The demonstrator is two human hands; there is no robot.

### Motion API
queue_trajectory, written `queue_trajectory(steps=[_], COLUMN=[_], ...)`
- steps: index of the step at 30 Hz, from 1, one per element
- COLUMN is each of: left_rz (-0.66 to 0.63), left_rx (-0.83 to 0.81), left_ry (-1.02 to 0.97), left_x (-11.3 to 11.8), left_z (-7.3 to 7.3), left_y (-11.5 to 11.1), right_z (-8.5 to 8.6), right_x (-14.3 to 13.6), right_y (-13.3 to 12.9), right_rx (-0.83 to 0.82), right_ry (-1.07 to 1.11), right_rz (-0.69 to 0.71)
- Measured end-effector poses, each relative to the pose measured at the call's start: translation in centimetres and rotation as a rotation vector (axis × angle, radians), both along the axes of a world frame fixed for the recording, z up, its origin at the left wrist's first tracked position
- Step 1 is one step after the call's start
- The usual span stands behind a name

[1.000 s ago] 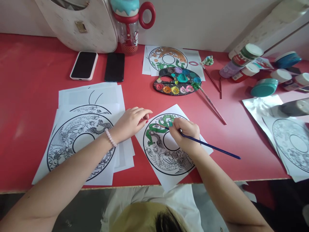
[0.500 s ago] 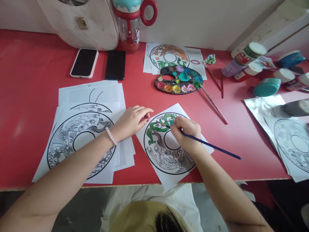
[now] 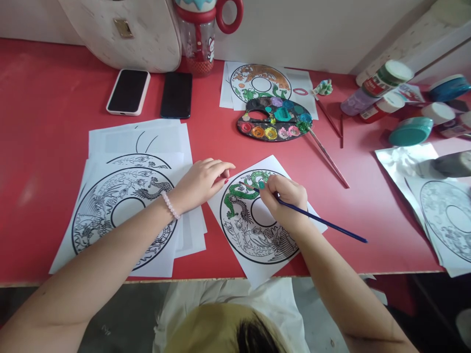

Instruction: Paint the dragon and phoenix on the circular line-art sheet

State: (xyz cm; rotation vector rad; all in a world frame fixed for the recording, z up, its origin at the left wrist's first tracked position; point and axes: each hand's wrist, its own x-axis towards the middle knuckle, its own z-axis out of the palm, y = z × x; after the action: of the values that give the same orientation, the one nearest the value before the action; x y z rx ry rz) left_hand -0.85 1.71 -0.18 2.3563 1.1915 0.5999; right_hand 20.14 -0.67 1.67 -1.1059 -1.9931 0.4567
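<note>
A blue-handled paintbrush (image 3: pixel 324 223) is pinched in my right hand (image 3: pixel 286 198), its tip over the green dragon at the top of a printed drawing sheet (image 3: pixel 257 274). Green paint covers much of that dragon, while the phoenix below it is plain black line. My left hand (image 3: pixel 202 184), with a beaded bracelet (image 3: pixel 170 205) at the wrist, lies with fingers extended at the sheet's left edge. Nothing shows in it. Beneath my left forearm is a stack of uncoloured drawing sheets (image 3: pixel 93 206).
Beyond the sheet sits a paint palette (image 3: pixel 253 105) with a green-tipped brush (image 3: pixel 329 157) resting on it. Two phones, a white phone (image 3: pixel 128 92) and a black phone (image 3: pixel 177 95), lie near a bag (image 3: pixel 147 44) and a cup (image 3: pixel 198 44). Paint bottles (image 3: pixel 386 81) stand at right.
The view has shifted slightly, moving the objects at the back a little up and right. Both hands keep nearly the same place; the brush tip stays over the dragon.
</note>
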Motion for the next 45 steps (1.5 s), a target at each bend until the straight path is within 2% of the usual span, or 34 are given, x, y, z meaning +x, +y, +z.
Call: queue_trajectory(steps=[45], left_rz=[0.006], left_rx=[0.01], left_ry=[0.003], left_x=[0.07], left_z=[0.19], left_y=[-0.07], right_z=[-0.13], right_x=[0.24], right_y=[-0.16], right_rx=[-0.014], right_ry=[0.048], right_rz=[-0.005])
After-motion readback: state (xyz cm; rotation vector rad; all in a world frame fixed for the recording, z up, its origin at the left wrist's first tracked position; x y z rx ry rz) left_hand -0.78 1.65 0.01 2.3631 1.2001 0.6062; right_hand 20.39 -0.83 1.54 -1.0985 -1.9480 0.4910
